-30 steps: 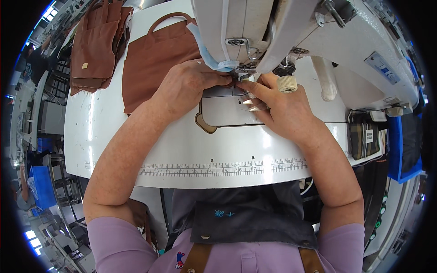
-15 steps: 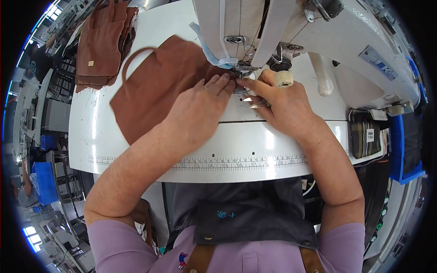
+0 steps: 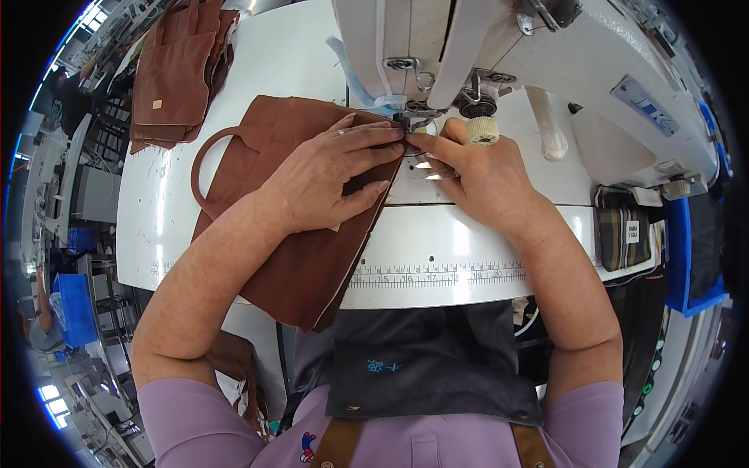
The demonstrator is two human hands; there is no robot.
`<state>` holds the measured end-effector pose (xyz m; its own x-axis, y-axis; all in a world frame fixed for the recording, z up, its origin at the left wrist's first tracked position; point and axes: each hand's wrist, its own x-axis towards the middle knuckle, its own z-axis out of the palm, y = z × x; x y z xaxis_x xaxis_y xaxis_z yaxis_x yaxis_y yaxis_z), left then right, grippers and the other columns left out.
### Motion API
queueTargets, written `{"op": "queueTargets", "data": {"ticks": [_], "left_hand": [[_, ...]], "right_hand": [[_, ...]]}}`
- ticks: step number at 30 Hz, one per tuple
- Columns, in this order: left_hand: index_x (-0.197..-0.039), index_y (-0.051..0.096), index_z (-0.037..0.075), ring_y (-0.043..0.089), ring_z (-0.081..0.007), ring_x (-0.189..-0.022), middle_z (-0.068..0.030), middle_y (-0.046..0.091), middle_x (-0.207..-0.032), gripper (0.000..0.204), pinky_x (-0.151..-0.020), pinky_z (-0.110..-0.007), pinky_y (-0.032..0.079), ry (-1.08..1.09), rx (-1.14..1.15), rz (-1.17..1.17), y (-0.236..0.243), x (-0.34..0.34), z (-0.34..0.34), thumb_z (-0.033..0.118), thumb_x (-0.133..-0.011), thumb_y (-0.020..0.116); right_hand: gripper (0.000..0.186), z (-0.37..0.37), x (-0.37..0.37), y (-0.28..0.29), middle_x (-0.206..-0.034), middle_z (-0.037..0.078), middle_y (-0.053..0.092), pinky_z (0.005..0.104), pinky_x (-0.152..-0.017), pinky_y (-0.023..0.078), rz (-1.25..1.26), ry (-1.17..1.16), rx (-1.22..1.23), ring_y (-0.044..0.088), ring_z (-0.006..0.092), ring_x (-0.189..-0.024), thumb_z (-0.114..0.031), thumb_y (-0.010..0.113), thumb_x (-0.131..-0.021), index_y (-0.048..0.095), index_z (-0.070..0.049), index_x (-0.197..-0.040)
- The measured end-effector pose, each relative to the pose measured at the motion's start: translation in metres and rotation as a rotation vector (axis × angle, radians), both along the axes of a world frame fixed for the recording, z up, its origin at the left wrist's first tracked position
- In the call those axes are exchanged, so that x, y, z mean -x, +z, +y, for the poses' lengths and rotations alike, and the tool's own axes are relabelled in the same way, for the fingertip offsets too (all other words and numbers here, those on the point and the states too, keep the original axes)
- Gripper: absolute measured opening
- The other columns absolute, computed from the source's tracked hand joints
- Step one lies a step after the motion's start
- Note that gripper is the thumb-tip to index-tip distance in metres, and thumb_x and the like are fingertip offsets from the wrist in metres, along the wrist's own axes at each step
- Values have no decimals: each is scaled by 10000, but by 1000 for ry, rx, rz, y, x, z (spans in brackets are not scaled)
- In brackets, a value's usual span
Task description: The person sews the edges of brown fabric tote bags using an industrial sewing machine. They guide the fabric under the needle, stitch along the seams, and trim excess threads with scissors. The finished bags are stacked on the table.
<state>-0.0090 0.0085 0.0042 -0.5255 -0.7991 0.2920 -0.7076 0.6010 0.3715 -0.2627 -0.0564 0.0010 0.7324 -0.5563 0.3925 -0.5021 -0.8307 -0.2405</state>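
A brown bag piece (image 3: 300, 265) with a looped handle lies under the presser foot (image 3: 419, 123) of a white sewing machine (image 3: 624, 74). My left hand (image 3: 331, 168) lies on it, fingers spread and fingertips close to the foot, pressing the piece without gripping it. Beside the foot, the index finger of my right hand (image 3: 488, 168) touches the corner of the brown piece. Metal thread snips (image 3: 433, 170) stick out from under that hand's curled fingers, which partly hide them. The needle point cannot be made out behind the foot and fingertips.
More brown bag pieces (image 3: 175, 86) are stacked at the far left of the white table (image 3: 468, 234). A ruler strip (image 3: 460, 274) runs along its front edge. At right are a dark checked pouch (image 3: 624, 234) and a blue bin (image 3: 686, 265). A knob (image 3: 483, 130) hangs above my right hand.
The brown piece has turned, its right edge now slanting toward me and its lower corner past the table's front edge. My left hand has spread its fingers; my right hand stays beside the foot.
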Motion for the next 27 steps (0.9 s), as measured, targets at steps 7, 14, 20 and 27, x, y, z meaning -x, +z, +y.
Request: {"op": "queueTargets", "data": {"ticks": [7,14,20,27], "left_hand": [[-1365,658,56,519,-322,-1419,-119,591,-1485,455,-1233,-571,325,84,15,-1,-3,6,1,195,-933,685],[-1352,660,54,506,-318,-1432,-144,591,-1478,433,-1231,-590,313,200,62,9,-10,23,11,209,-947,671],[-1331,665,72,507,-331,-1425,-152,587,-1482,402,-1212,-606,331,337,102,-25,-14,39,11,243,-968,644],[-1380,633,114,475,-337,-1448,-154,558,-1513,436,-1221,-615,298,389,93,-79,-16,44,10,353,-1018,592]], "right_hand": [[367,0,0,0,-884,148,672,433,-666,572,25,-14,17,711,316,-753,-195,777,-861,736,-157,-1224],[303,-1,-1,2,-867,136,672,444,-659,571,6,0,38,707,320,-744,-195,754,-885,738,-149,-1184],[230,-3,2,-3,-907,109,674,447,-671,572,-25,9,52,706,326,-755,-190,721,-903,743,-133,-1125],[126,-3,7,-7,-827,71,703,438,-674,567,-86,-58,121,714,317,-770,-169,686,-899,725,-114,-1007]]}}
